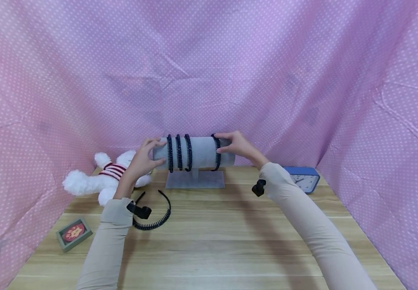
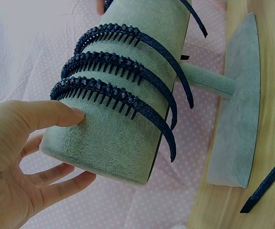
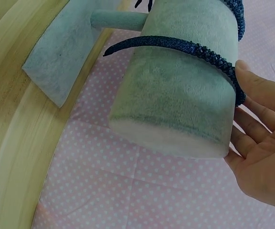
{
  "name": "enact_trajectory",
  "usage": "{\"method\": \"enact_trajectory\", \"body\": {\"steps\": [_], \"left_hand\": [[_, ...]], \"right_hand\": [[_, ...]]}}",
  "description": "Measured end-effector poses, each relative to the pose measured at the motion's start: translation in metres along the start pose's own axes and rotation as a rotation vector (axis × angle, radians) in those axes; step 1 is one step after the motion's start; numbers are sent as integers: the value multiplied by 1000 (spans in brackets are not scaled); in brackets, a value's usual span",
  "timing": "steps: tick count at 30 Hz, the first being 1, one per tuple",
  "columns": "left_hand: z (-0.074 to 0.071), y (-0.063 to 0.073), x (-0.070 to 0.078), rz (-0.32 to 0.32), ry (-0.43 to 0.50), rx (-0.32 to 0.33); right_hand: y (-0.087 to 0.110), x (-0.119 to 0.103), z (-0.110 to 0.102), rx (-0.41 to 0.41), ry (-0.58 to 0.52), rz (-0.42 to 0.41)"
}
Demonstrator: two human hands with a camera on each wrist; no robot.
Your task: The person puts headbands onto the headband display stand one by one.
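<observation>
A grey plush headband stand [image 1: 202,151], a horizontal roll on a post and flat base, stands at the back of the table. Three dark blue toothed headbands [image 2: 104,93] sit side by side near its left end. My left hand [image 1: 145,158] holds that end, thumb on the plush just beside the outermost headband and fingers around the rim. Toward the roll's right end sits another dark, beaded headband [image 3: 175,45]. My right hand [image 1: 238,144] pinches this one, its thumb at the beaded edge and its fingers partly hidden behind the roll.
A loose toothed headband [image 1: 154,224] lies on the wooden table, left of the middle. Behind my left forearm is a white plush toy [image 1: 89,183] in a striped top. A small framed picture [image 1: 73,234] lies front left. A blue clock [image 1: 304,180] stands at the right.
</observation>
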State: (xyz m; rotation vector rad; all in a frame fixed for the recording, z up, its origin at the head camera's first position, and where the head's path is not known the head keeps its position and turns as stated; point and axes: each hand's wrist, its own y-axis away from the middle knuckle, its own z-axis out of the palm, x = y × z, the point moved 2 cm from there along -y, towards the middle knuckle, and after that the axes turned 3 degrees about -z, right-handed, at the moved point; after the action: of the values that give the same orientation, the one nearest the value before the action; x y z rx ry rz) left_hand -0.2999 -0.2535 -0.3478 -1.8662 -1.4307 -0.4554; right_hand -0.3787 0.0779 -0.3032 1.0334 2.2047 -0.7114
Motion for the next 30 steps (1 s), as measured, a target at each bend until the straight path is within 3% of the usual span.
{"method": "enact_trajectory", "body": {"steps": [30], "left_hand": [[0,-1,1,4,12,-3]], "right_hand": [[-11,-15,19,-15,59,19]]}}
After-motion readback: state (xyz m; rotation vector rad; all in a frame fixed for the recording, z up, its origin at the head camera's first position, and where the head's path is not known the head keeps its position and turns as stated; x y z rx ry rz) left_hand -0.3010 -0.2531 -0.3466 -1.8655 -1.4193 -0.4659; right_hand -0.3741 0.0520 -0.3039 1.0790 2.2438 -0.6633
